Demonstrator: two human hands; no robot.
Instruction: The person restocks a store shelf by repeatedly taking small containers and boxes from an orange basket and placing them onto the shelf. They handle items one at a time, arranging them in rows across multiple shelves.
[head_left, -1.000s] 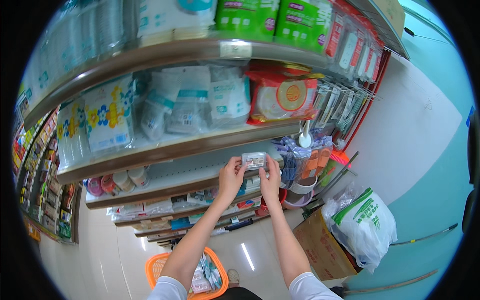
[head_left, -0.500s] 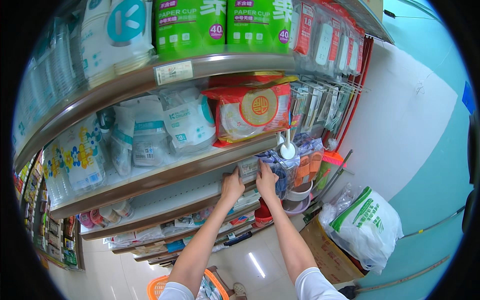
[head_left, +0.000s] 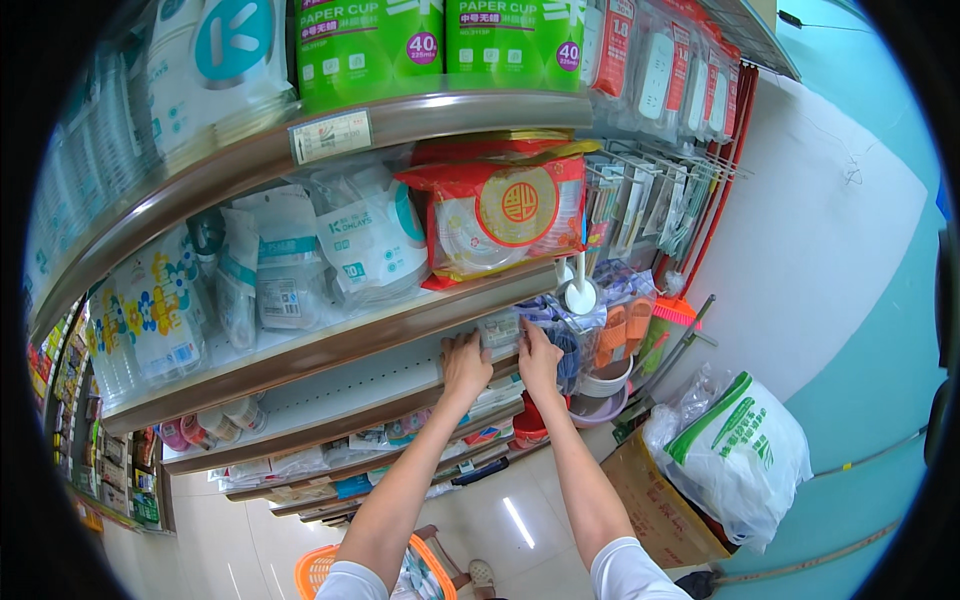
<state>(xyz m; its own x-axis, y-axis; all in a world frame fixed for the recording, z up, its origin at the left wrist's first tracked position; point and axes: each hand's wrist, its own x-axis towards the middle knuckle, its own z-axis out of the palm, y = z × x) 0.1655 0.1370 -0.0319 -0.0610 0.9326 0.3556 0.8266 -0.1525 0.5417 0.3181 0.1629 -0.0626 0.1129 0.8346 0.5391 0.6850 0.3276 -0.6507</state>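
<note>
Both my arms reach to the right end of a white middle shelf (head_left: 350, 385). Between the hands sits a small clear plastic package (head_left: 499, 329) with a pale printed face. My left hand (head_left: 466, 368) is at its left side, fingers curled against it. At its right side is my right hand (head_left: 539, 360), fingers bent around the edge. The far fingertips of both hands are partly hidden. Just right of my right hand hang bagged slippers, an orange pair (head_left: 626, 325) among them, and a white round-ended utensil (head_left: 580, 295).
Above are bagged plastic cups (head_left: 370, 240), a red-trimmed pack of bowls (head_left: 500, 220) and green paper-cup packs (head_left: 370, 60). Lower right stand a cardboard box (head_left: 655, 500) and a stuffed white bag (head_left: 745, 455). An orange basket (head_left: 318, 572) is below, with a person's shoe (head_left: 481, 573) beside it.
The view has shifted slightly. Both hands stay at the sides of the clear package, with my right hand a little lower beside it.
</note>
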